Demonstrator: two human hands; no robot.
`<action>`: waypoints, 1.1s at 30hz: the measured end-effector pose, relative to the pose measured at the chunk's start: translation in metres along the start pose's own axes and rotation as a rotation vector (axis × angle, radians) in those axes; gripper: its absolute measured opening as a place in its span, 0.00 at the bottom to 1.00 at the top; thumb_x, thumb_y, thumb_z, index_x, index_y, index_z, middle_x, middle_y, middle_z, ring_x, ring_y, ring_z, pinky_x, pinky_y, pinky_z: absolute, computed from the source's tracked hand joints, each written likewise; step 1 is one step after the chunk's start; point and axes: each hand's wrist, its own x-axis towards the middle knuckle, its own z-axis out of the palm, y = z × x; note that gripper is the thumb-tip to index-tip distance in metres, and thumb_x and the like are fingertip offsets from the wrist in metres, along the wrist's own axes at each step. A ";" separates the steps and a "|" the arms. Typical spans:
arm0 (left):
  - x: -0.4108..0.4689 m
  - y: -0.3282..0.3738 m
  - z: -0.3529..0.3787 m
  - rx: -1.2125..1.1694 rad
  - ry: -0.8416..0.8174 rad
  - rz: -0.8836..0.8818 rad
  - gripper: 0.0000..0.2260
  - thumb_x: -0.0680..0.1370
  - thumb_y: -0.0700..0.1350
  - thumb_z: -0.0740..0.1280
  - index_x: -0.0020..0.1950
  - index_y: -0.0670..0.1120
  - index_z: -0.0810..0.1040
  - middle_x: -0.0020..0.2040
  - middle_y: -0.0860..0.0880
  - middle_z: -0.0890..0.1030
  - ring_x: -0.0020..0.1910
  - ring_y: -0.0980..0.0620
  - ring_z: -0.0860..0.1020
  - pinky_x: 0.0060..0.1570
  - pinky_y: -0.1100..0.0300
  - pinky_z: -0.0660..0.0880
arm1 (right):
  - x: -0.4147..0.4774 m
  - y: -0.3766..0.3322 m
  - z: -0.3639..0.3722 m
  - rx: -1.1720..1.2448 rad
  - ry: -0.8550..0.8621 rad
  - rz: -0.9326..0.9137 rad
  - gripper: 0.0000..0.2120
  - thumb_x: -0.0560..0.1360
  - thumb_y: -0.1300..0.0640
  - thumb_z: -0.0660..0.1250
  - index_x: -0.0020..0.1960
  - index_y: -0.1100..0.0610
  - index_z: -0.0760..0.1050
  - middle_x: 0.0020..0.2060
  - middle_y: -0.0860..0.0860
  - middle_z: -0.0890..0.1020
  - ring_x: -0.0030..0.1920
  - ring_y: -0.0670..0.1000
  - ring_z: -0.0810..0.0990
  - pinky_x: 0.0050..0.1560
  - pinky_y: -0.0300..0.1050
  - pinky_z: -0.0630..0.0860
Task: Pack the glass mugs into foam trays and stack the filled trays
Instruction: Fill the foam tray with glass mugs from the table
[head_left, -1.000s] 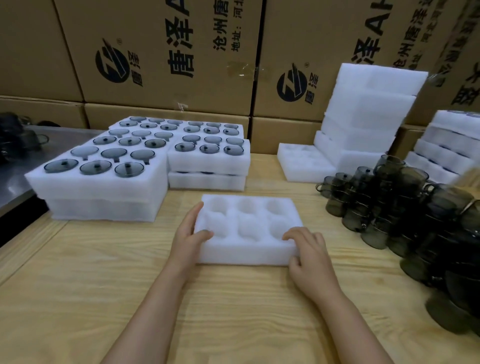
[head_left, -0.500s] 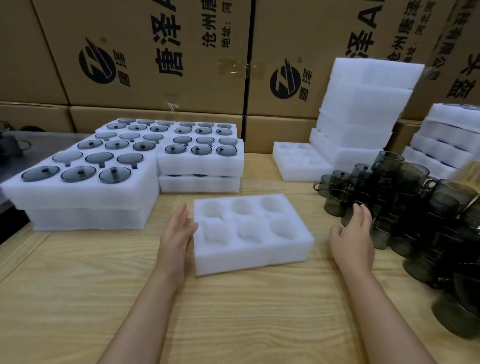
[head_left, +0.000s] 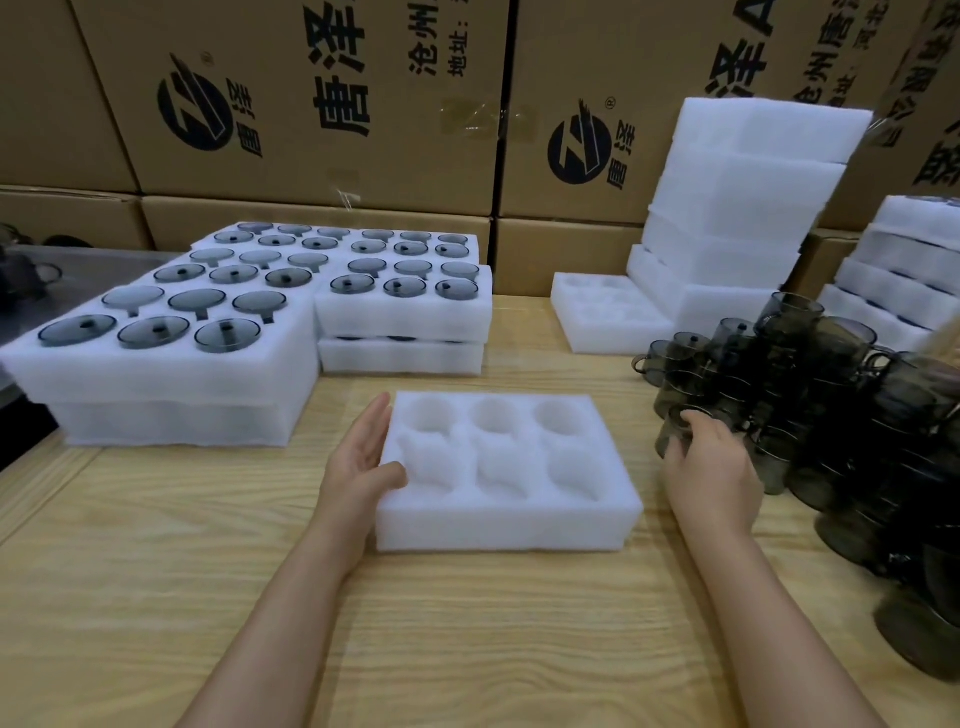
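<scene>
A white foam tray (head_left: 506, 525) with several round pockets, all bare, lies on the wooden table (head_left: 467, 634) in front of me. My left hand (head_left: 358, 457) rests against the tray's left side, fingers straight along the edge and thumb on its near corner. My right hand (head_left: 709, 465) reaches right and its fingers curl round a smoky glass mug (head_left: 675, 431) at the near left edge of a heap of glass mugs (head_left: 841, 415). The mug stands on the table.
Filled foam trays (head_left: 171, 374) with dark mugs stand stacked at the left and behind (head_left: 405, 317). A single bare tray (head_left: 608, 317) and a tall stack of bare trays (head_left: 743, 208) stand at the back right. Cardboard boxes (head_left: 322, 104) wall the rear.
My right hand left the tray's near corner, swung right to the mug heap and now closes on a mug. My left hand stayed at the tray's left side.
</scene>
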 end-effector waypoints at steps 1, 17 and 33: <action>-0.001 0.001 0.000 -0.005 -0.009 -0.004 0.37 0.57 0.33 0.60 0.66 0.53 0.70 0.62 0.56 0.77 0.61 0.57 0.76 0.48 0.67 0.77 | -0.001 -0.002 -0.001 0.012 0.004 -0.022 0.14 0.76 0.60 0.64 0.61 0.58 0.76 0.56 0.56 0.79 0.58 0.59 0.72 0.49 0.51 0.71; 0.004 -0.004 -0.005 0.115 -0.069 -0.123 0.38 0.57 0.37 0.61 0.67 0.57 0.71 0.60 0.57 0.79 0.56 0.55 0.79 0.47 0.60 0.74 | 0.001 -0.020 -0.011 0.630 0.001 -0.007 0.02 0.73 0.58 0.70 0.45 0.56 0.79 0.66 0.52 0.73 0.61 0.40 0.70 0.48 0.24 0.62; 0.004 -0.007 -0.004 0.161 -0.077 -0.131 0.39 0.58 0.37 0.61 0.69 0.56 0.69 0.54 0.58 0.83 0.52 0.56 0.80 0.48 0.60 0.75 | 0.014 -0.069 -0.015 0.410 -0.431 -0.250 0.23 0.71 0.52 0.73 0.64 0.54 0.74 0.54 0.49 0.79 0.52 0.48 0.76 0.52 0.41 0.71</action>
